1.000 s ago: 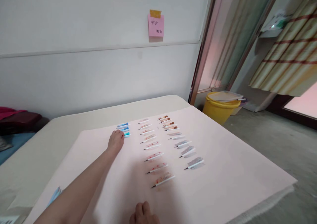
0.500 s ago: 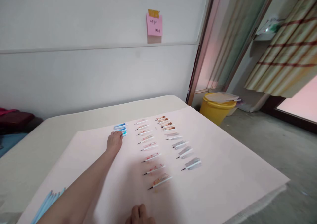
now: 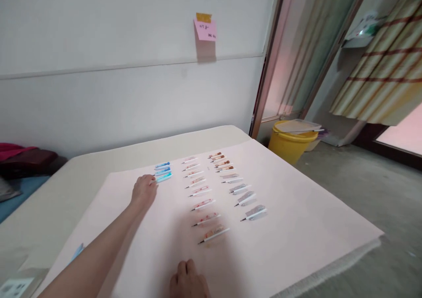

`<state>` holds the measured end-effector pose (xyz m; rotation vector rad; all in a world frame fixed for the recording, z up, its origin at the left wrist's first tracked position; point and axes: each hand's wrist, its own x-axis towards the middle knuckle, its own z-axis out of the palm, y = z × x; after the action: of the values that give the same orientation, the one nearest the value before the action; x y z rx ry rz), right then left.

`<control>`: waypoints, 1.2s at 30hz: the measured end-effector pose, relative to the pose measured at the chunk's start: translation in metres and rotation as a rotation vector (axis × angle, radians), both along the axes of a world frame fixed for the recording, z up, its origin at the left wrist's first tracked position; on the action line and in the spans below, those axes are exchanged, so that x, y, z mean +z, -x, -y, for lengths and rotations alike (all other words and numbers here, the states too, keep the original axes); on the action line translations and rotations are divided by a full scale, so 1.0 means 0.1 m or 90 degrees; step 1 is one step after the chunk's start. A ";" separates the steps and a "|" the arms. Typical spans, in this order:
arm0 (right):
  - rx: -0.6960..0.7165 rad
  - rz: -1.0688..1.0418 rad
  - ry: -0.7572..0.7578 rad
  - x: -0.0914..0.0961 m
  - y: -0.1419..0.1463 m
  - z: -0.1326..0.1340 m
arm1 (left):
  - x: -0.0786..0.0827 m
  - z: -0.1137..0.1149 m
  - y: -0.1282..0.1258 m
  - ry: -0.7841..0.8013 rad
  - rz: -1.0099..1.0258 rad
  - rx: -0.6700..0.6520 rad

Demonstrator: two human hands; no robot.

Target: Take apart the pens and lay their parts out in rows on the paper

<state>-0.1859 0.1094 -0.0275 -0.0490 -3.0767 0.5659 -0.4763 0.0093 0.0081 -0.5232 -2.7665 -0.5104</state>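
Note:
My left hand (image 3: 144, 191) rests at the far left of the paper, its fingers bunched together at the near end of a teal pen (image 3: 164, 177). The fingertips seem to touch that end; the exact grip is partly hidden. Just beyond it lie several blue pens (image 3: 162, 170). My right hand (image 3: 189, 282) is at the bottom edge with its fingers curled in; whatever is under them is hidden. Ahead of it, a column of red-patterned clear pen barrels (image 3: 202, 204) lies with white refills (image 3: 216, 235) beside them, dark tips pointing left.
Farther right is another column, brown-topped barrels (image 3: 225, 162) at the back and grey ones (image 3: 255, 210) nearer. Pale blue sticks (image 3: 77, 251) show past my left forearm. The pink paper (image 3: 296, 227) covers most of the table. A yellow bin (image 3: 290, 144) stands beyond its right edge.
My left hand has drawn back leftward, leaving more of the teal pen showing. My right hand appears slightly higher in view. The camera has shifted a little.

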 end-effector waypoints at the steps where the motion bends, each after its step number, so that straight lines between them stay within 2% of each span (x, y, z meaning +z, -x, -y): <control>1: -0.001 -0.002 -0.001 0.01 0.00 0.01 | 0.05 0.14 -0.06 -0.004 0.002 0.010; 6: 0.027 0.001 -0.036 0.15 -0.04 -0.01 | 0.37 1.09 -0.53 -0.018 0.004 0.118; 9: 0.064 0.017 -0.072 0.27 -0.06 -0.03 | 0.57 1.64 -0.87 -0.036 0.042 0.270; 11: 0.063 0.017 -0.086 0.34 -0.07 -0.04 | 0.67 1.91 -1.11 -0.027 0.054 0.355; 14: 0.082 0.047 -0.089 0.42 -0.09 -0.06 | 0.72 2.11 -1.46 0.023 0.091 0.407; 17: 0.125 0.045 -0.102 0.50 -0.14 -0.10 | 0.67 2.11 -1.79 0.064 0.156 0.408; 20: 0.145 0.059 -0.105 0.58 -0.19 -0.16 | 0.54 2.06 -2.02 0.065 0.184 0.428; 26: 0.161 0.078 -0.117 0.62 -0.22 -0.16 | 0.31 1.82 -2.21 0.011 0.233 0.429; 29: 0.163 0.076 -0.122 0.60 -0.23 -0.14 | 0.24 1.66 -2.20 -0.056 0.241 0.433; 32: 0.158 0.068 -0.107 0.60 -0.23 -0.16 | 0.25 1.52 -2.15 -0.159 0.260 0.438; 34: 0.151 0.057 -0.066 0.61 -0.22 -0.19 | 0.30 1.40 -2.10 -0.253 0.291 0.420; 36: 0.124 0.045 0.033 0.63 -0.19 -0.23 | 0.38 1.22 -2.06 -0.370 0.335 0.373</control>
<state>-0.1672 0.1319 0.0359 0.2388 -3.1555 0.6653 -0.2700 -0.1129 0.0459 0.6154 -2.8046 -1.3648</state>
